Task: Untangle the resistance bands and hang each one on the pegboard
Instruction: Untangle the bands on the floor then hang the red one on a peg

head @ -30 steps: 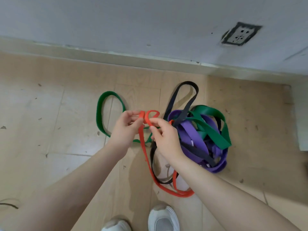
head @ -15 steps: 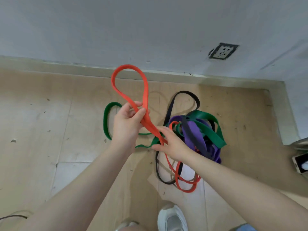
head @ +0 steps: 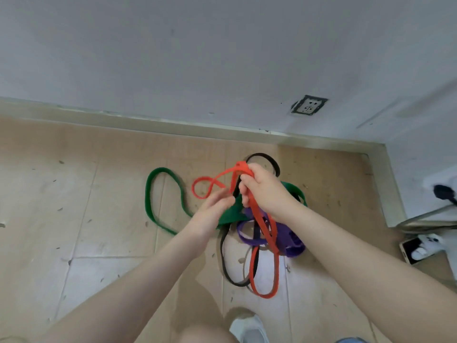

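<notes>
Soft, even daylight with faint shadows beneath the arms toward 6 o'clock, motion blur on the left hand [head: 212, 214], and wide-angle bending of the skirting [head: 173, 125] toward 9 and 3 o'clock.

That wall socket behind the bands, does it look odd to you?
Yes. The white wall socket sits low on the grey wall with a dark, ragged gap around its plate, as though loosely fitted. Whether it is damaged cannot be told.
</notes>
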`<state>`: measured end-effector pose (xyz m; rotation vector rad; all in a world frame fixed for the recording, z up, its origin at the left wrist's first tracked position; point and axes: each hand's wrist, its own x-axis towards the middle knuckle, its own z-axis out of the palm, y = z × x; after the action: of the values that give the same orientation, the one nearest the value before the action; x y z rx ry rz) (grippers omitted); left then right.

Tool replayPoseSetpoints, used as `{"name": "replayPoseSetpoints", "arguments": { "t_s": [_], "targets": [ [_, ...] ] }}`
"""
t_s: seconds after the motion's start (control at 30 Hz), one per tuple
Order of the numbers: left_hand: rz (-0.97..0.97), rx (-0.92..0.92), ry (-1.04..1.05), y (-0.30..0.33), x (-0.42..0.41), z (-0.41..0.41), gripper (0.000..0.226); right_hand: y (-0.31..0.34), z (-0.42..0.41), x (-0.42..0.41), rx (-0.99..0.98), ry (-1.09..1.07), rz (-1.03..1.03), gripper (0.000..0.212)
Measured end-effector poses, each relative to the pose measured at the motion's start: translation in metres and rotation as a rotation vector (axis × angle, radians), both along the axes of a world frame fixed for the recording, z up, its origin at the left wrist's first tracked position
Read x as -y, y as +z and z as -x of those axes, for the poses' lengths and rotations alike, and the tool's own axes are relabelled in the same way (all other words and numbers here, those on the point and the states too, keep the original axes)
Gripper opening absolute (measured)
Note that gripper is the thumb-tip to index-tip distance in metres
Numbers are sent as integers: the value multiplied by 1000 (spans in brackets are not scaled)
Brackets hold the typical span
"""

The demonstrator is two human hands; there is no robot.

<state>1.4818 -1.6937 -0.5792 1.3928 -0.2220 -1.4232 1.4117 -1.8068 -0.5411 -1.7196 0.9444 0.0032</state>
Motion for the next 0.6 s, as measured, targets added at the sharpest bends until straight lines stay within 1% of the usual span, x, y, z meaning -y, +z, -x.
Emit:
{"name": "replayPoseSetpoints", "arguments": {
  "t_s": [0.07, 0.13, 0.23, 0.3, 0.37, 0.43, 0.5, 0.53, 0.6],
  "targets": [
    [118, 26, -17, 8, 0, 13, 35, 21, -19, 5, 57, -17, -123, 14],
    [224, 62, 27, 15, 5, 20, 28, 38, -37, 15, 92, 6, -227, 16],
    [270, 145, 147, 25, 14, 20, 23, 42, -54, 30, 96, 46, -282, 15],
    [232, 236, 183, 27, 17, 18, 19, 34, -55, 39, 119, 29, -315, 14],
    [178, 284, 227, 28, 18, 19, 18, 21, -45, 47, 105, 58, -276, 17],
    [132, 261, 310, 31, 21, 18, 15, 4, -26, 51, 57, 66, -264, 26],
    [79, 213, 429, 31, 22, 13, 15, -17, 4, 45, 64, 84, -340, 33],
    [59, 181, 489, 31, 23, 9, 15, -28, 20, 38, 94, 118, -390, 34],
    [27, 131, 581, 32, 21, 1, 16, -44, 48, 23, 79, 251, -394, 32]
  ]
}}
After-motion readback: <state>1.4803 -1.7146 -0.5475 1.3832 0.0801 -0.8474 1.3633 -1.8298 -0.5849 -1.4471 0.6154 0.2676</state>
